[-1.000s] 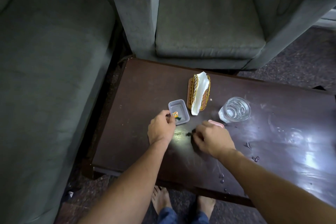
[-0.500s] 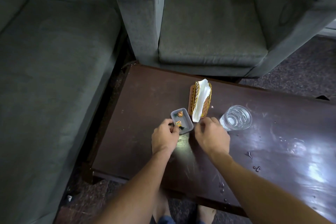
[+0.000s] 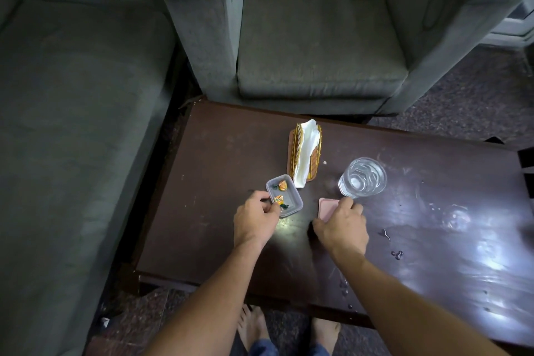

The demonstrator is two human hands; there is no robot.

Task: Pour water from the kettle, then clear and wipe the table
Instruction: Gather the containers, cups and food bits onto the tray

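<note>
A small clear plastic container (image 3: 292, 200) with a few orange candy wrappers sits on the dark wooden table (image 3: 219, 170). My left hand (image 3: 255, 221) holds the container's near left edge with curled fingers. My right hand (image 3: 342, 224) grips a pink lid (image 3: 326, 205) lying on the table just right of the container. A glass of water (image 3: 362, 178) stands right behind my right hand. A napkin holder (image 3: 305, 154) with white napkins stands behind the container. No kettle is in view.
Water drops (image 3: 396, 254) and wet smears lie on the table's right half. Crumbs (image 3: 284, 222) sit between my hands. A grey armchair (image 3: 318, 46) stands behind the table, a grey sofa (image 3: 72, 124) at the left. My bare feet are under the near edge.
My right hand moved from the container to the right and took hold of the pink lid. My left hand stayed on the container, which now holds more wrappers.
</note>
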